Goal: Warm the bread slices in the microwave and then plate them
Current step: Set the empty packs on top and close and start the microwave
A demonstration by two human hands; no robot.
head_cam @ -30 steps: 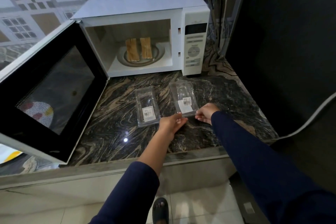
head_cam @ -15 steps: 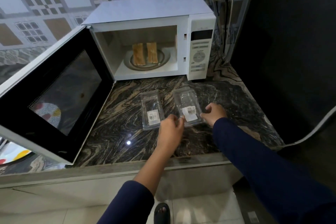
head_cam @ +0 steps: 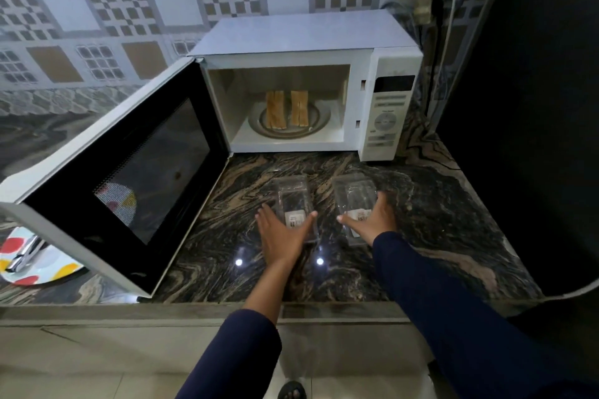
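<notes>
Bread: two bread slices (head_cam: 276,109) lie side by side on the round tray (head_cam: 321,118) inside the microwave (head_cam: 304,39), long edges running front to back, with a narrow gap between them.
Microwave: white, at the back of the dark veined counter (head_cam: 437,223), against the tiled wall (head_cam: 162,3). The cavity is open and the control panel (head_cam: 387,120) is on its right face.
Door: the door (head_cam: 136,172) is swung wide to the microwave's left, dark window facing the camera.
Packs: two clear plastic packs sit on the counter just in front of the microwave, side by side but apart. Each has a white label at its near end.
Left hand: the left hand (head_cam: 280,236) is palm down over the near end of the left pack (head_cam: 293,197). Its fingers are straight and spread, thumb along one side of the pack and fingers on the other. It is not curled round the pack.
Right hand: the right hand (head_cam: 372,223) has the same flat, spread pose over the near end of the right pack (head_cam: 355,191), thumb pointing toward the other pack.
Arms: both reach forward toward the microwave. The left forearm is bare with the dark blue sleeve (head_cam: 240,353) pushed up. The right arm is covered to the wrist.
Plate: a spotted plate (head_cam: 61,272) sits left of the microwave, partly under the open door, with a metal utensil (head_cam: 22,256) lying on it.
Cable: a white cable (head_cam: 449,10) runs up the wall to the right of the microwave.
</notes>
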